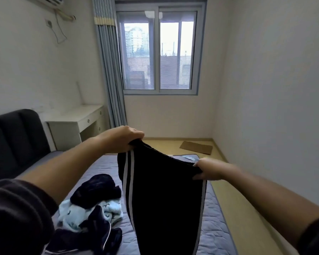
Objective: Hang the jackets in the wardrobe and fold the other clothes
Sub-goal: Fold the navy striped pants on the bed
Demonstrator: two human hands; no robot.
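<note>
My left hand [124,138] and right hand [207,169] each clamp the waistband of the black striped trousers [164,196] above the mattress [213,227]; I should keep it level, then align the legs.

No text, label, brand, number or sign can be read. The black trousers [164,199] carry only plain white side stripes, and the small dark print on the pale blue garment [72,212] on the bed is too blurred to make out.
</note>
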